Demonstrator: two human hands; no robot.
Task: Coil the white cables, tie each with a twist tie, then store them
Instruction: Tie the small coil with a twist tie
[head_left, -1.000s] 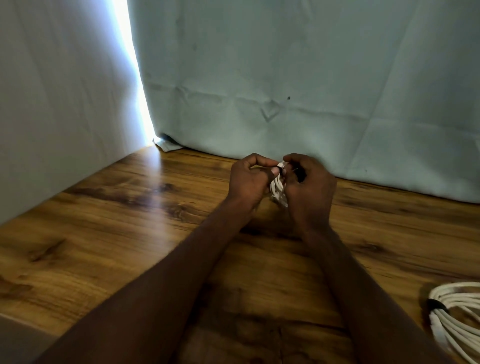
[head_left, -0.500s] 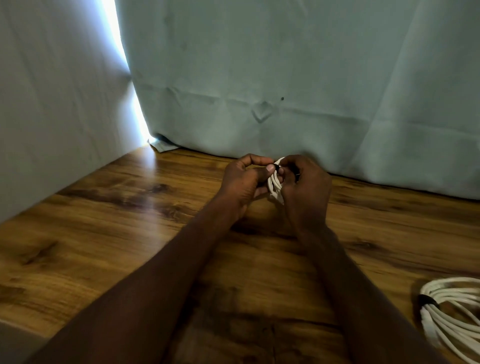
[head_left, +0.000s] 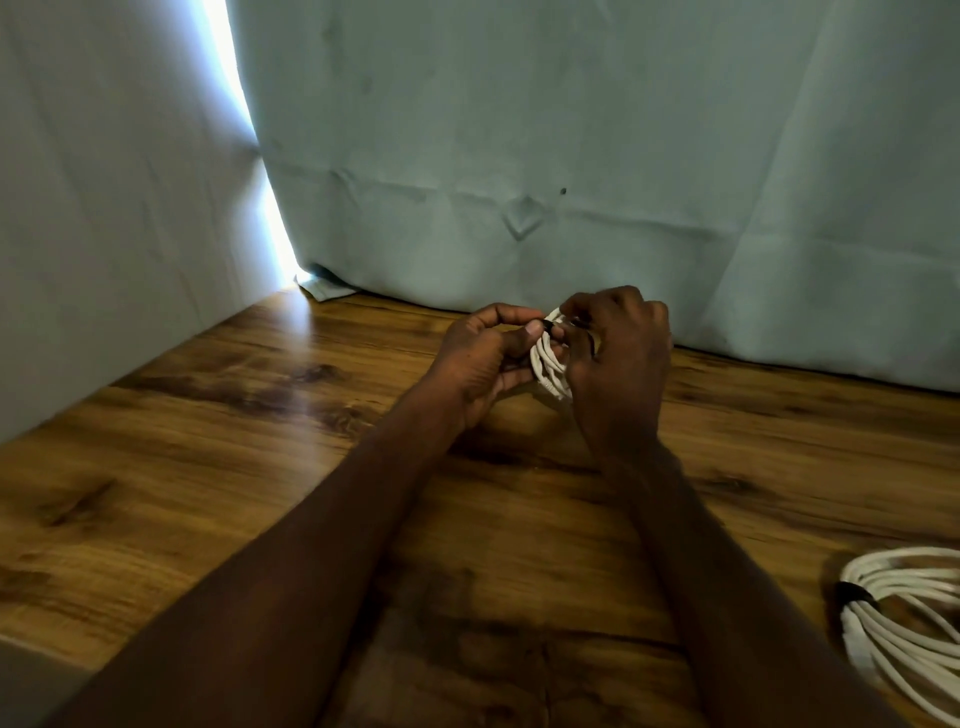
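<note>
Both hands meet over the far middle of the wooden table (head_left: 208, 467), working on a small white cable coil (head_left: 549, 364) held up between them, just above the tabletop. The left hand (head_left: 483, 364) has its fingers curled, thumb and forefinger pinching the top of the coil where a dark twist tie (head_left: 550, 326) crosses the strands. The right hand (head_left: 621, 358) wraps round the coil's right side, its fingers bent and pinching at the same spot, so both hands are gripping the bundle and the tie. How far the tie is twisted cannot be told; it is mostly hidden by the fingertips.

At the near right edge of the table lies a second cable coil (head_left: 904, 623), larger, already bound by a dark band (head_left: 852, 592) on its left side and partly cut off by the frame. It looks finished as far as coiling and tying go.

So, judging from this: one cable is coiled and tied, the one in hand is coiled and is being tied. Still to do is finishing that twist and storing the bundles. No box or drawer for storing shows here, nor any further loose cables. Pale blue cloth (head_left: 571, 156) hangs behind the table.
</note>
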